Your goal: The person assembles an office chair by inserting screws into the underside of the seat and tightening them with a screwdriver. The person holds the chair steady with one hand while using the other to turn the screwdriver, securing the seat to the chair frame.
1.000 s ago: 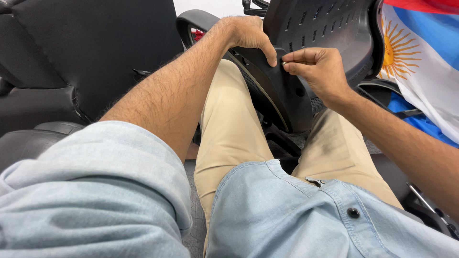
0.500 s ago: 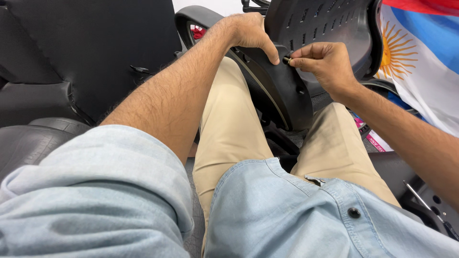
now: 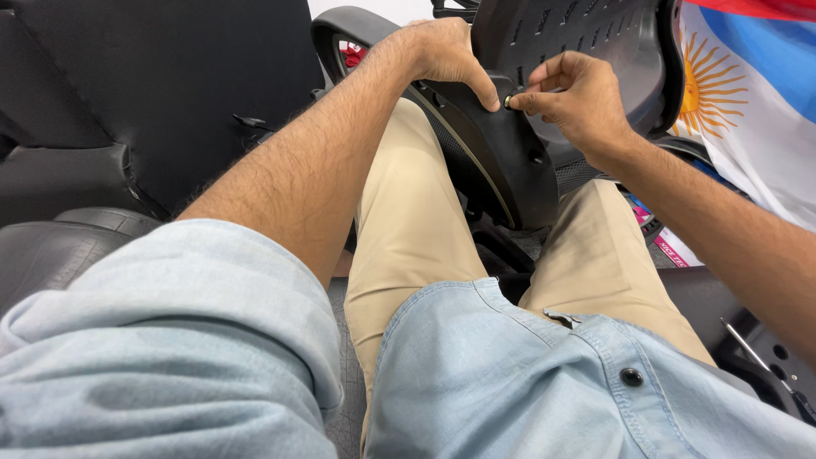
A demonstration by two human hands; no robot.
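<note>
We have our left hand (image 3: 442, 51) clamped over the top edge of the black chair part (image 3: 510, 161), thumb pressed down on its face, steadying it between our knees. Our right hand (image 3: 578, 102) pinches a small screw (image 3: 508, 102) between thumb and forefinger, its tip right at a hole in the part — seated, we judge, but not yet driven home; tightening is left. 1 more hole shows lower down. We sit among black seat pieces (image 3: 153, 93), a striped flag with a sun (image 3: 748, 110) to the right.

Chair part (image 3: 510, 161) matt black plastic, smooth; small bolt (image 3: 508, 102) shiny metal; shirt (image 3: 527, 382) soft denim cloth; flag (image 3: 748, 110) glossy fabric.
</note>
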